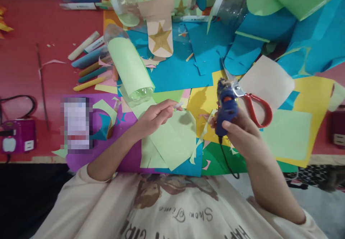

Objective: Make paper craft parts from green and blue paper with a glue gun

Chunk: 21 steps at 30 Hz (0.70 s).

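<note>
Gripping glue gun point(228, 108) in right hand point(244, 135), pinching white bit point(178, 105) in left hand point(155, 120); maybe risking burns by catching cord point(224, 156) on near edge of table point(21, 52).

Shirt lettering reads upside down

Through the head camera I make out "Show Time" in script on the pale shirt point(172, 205), plus "GIRL" and "HAPP" nearer the bottom edge. Print on a white marker point(78, 6) is too small for me.
</note>
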Tool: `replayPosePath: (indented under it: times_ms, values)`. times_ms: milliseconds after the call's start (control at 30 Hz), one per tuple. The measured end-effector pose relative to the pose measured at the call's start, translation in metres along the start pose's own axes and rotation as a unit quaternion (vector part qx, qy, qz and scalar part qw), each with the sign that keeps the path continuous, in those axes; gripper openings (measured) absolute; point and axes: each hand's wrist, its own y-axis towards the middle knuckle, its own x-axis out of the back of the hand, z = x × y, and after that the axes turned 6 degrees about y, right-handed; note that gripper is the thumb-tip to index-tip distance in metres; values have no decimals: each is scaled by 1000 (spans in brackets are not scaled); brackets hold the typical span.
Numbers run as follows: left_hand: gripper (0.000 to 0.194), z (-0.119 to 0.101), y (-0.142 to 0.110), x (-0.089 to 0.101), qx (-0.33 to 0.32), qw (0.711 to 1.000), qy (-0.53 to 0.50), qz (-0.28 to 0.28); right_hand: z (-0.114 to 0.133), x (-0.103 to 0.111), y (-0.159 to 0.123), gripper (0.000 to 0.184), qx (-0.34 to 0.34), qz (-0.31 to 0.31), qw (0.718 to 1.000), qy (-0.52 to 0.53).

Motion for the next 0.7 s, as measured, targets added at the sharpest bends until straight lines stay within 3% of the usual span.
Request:
replayPosePath:
  times_ms: [133,333,700]
  values:
    - [42,-8,0,0,-7,999,45,-2,-9,-10,2,43,36,-26,999,-13]
    - [33,-22,-2,-4,-21,985,169,-18,-13,-26,1,44,49,-73,995,-43]
    - [31,-16,-3,-10,-77,951,292,-61,-18,-36,0,47,64,-118,988,-81]
